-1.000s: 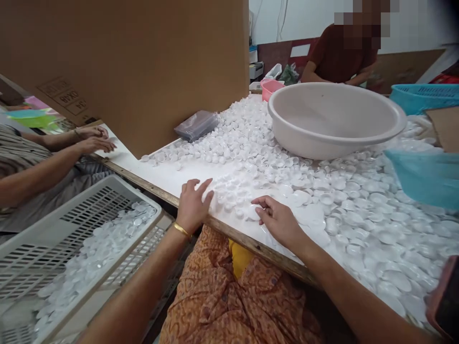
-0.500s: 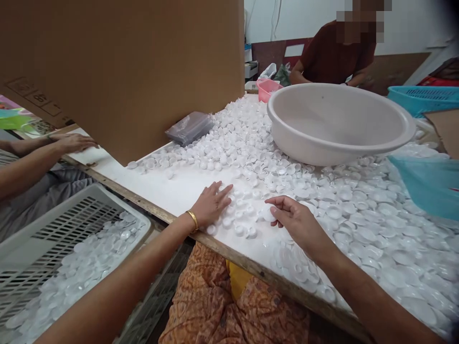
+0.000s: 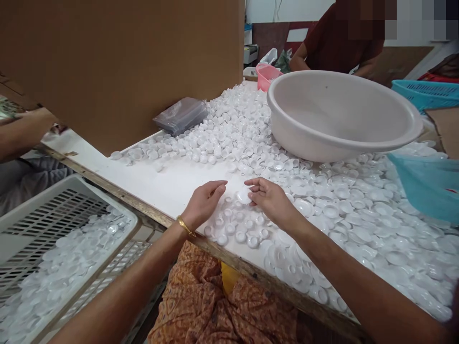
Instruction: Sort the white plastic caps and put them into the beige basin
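Note:
My right hand (image 3: 270,198) pinches a small white saucer (image 3: 244,195) by its right side, between thumb and fingers. Just left of it, my left hand (image 3: 205,203), with a gold bangle at the wrist, has its fingers stretched forward and the thumb a little apart, with nothing visible in it. Below and between the hands lies a loose group of tiny white cups (image 3: 241,236) on the white tabletop (image 3: 158,184). Nearer the edge, under my right forearm, overlapping white saucers (image 3: 294,267) are spread out.
A large pale basin (image 3: 344,148) rests among heaped white pieces. Beside a tall cardboard sheet (image 3: 143,62) lies a plastic-wrapped pack (image 3: 182,116). A slotted basket (image 3: 71,191) holding white pieces stands at lower left. One co-worker sits across; another person's arm (image 3: 25,134) shows at left.
My right hand has moved left with the saucer, close to my left hand. My left hand has lifted off the small cups and turned, its fingers drawn together. The view has shifted slightly.

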A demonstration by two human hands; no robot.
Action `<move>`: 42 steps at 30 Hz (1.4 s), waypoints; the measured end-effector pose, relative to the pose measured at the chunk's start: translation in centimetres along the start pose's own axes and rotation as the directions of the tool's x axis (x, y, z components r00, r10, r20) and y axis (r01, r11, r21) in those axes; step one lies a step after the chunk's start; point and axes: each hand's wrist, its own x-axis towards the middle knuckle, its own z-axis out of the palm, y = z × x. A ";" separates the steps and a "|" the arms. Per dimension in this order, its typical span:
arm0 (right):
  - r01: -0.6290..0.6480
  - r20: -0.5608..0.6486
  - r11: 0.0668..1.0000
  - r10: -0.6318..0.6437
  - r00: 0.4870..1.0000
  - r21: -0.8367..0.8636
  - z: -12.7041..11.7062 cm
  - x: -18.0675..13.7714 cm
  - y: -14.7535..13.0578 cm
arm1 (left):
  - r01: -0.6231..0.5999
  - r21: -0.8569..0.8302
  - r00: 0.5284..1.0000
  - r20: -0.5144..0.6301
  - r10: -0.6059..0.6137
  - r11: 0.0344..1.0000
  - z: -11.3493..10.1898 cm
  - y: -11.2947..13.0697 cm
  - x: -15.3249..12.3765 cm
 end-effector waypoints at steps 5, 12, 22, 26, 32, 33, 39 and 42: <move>0.070 0.078 0.997 -0.068 0.995 -0.026 1.5 2.4 -1.0 | 0.158 -0.381 0.987 0.042 -0.153 0.911 -0.3 0.8 1.1; 0.374 0.220 0.622 -0.312 0.924 -0.688 0.9 1.5 0.2 | 0.296 -0.338 0.955 0.137 -0.265 0.893 -0.1 -1.3 1.0; 0.468 0.285 0.367 -0.453 0.845 -0.804 1.9 1.1 0.9 | 0.271 -0.194 0.957 0.157 -0.243 0.943 0.6 -1.9 1.5; 0.552 0.425 0.116 -0.517 0.743 -0.826 2.4 0.1 1.4 | 0.278 -0.145 0.952 0.174 -0.252 0.950 0.6 -1.4 1.3; 0.583 0.526 -0.040 -0.484 0.700 -0.812 3.3 -1.4 1.5 | 0.465 -0.192 0.847 0.380 -0.371 0.864 -0.2 -0.5 1.6; 0.588 0.535 -0.046 -0.475 0.698 -0.807 3.3 -1.5 1.5 | 0.491 -0.187 0.824 0.416 -0.384 0.851 -0.4 -0.4 1.8; 0.617 0.539 0.057 -0.430 0.725 -0.785 3.7 -1.5 1.4 | 0.581 -0.231 0.743 0.543 -0.392 0.781 -0.7 -0.9 1.9; 0.607 0.522 0.101 -0.412 0.747 -0.788 3.5 -1.4 1.4 | 0.589 -0.289 0.739 0.571 -0.358 0.755 -0.8 -1.3 2.0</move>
